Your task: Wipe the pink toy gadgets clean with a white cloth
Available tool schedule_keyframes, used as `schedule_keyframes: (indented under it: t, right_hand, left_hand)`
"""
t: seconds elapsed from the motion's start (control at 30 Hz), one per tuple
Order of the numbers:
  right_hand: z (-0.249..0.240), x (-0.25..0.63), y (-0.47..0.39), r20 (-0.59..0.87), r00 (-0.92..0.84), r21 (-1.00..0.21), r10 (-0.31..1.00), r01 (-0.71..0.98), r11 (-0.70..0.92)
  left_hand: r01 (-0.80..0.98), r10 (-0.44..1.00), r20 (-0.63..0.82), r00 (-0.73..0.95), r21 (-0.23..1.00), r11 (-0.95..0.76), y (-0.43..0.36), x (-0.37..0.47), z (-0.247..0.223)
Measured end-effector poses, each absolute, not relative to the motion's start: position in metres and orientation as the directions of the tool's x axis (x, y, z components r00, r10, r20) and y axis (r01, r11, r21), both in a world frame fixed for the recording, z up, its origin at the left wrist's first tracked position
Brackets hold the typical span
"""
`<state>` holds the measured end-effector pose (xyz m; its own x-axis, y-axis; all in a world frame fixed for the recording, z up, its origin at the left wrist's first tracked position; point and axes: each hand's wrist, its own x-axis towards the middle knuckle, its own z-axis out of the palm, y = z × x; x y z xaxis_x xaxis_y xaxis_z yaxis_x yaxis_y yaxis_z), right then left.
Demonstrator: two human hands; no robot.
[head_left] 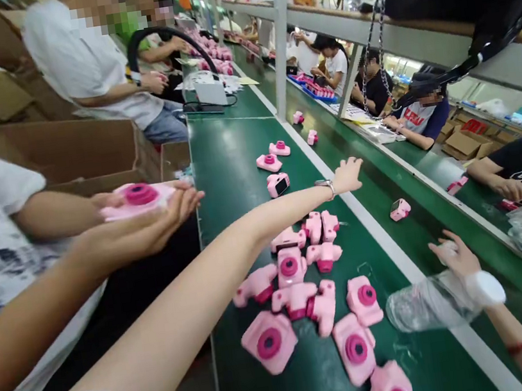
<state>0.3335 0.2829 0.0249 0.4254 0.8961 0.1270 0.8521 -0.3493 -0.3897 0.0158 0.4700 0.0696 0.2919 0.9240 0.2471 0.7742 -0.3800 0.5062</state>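
Note:
My left hand (347,175), with a bracelet at the wrist, reaches over the white line of the green bench (229,142). Its fingers are spread and nothing is in them. At the right, my right hand (458,255) is behind a clear bottle with a white lid. Something small and whitish is between its fingers, too unclear to name. A pink toy camera (399,209) lies between the two hands on the far strip. Several more pink cameras (290,266) lie grouped on the near strip below my left arm.
The clear bottle (426,305) lies near my right wrist. At the left, a person holds a pink camera (138,198). A metal post (281,44) carries a shelf (363,22) above. Other people sit across the bench.

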Motion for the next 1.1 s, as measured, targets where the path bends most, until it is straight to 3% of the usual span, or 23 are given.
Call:
schedule_keyframes:
  t: [0.13, 0.27, 0.43, 0.73, 0.8, 0.9, 1.0, 1.1]
  right_hand:
    - [0.019, 0.310, 0.402, -0.042, 0.372, -0.433, 0.927, 0.830, -0.353]
    - [0.014, 0.283, 0.446, -0.174, 0.310, -0.389, 0.935, 0.850, -0.355]
    - [0.037, 0.261, 0.419, -0.327, 0.240, -0.318, 0.914, 0.883, -0.345]
    - [0.055, 0.152, 0.344, -0.540, -0.147, -0.410, 0.829, 0.906, -0.106]
    - [0.059, 0.142, 0.345, -0.587, -0.174, -0.407, 0.791, 0.908, -0.102]
    - [0.075, 0.142, 0.370, -0.645, -0.217, -0.411, 0.733, 0.907, -0.093]
    - [0.096, 0.138, 0.429, -0.633, -0.233, -0.420, 0.738, 0.904, -0.075]
    - [0.108, 0.109, 0.517, -0.516, -0.185, -0.419, 0.836, 0.906, -0.057]
  left_hand:
    - [0.858, 0.973, 0.093, 0.213, 0.459, -0.232, 0.543, 0.031, 0.058]
    - [0.856, 0.979, -0.030, 0.201, 0.491, -0.161, 0.568, 0.045, 0.043]
    - [0.768, 0.935, -0.104, 0.340, 0.604, -0.212, 0.542, 0.013, 0.042]
    - [0.663, 0.880, -0.190, 0.435, 0.729, -0.171, 0.455, -0.089, 0.059]
    - [0.676, 0.924, -0.175, 0.339, 0.729, -0.110, 0.468, -0.113, 0.065]
    - [0.735, 0.989, -0.151, -0.014, 0.669, 0.112, 0.506, -0.165, 0.072]
    - [0.714, 0.894, -0.131, -0.429, 0.557, 0.425, 0.541, -0.222, 0.067]
    - [0.635, 0.754, -0.119, -0.646, 0.463, 0.618, 0.563, -0.256, 0.048]
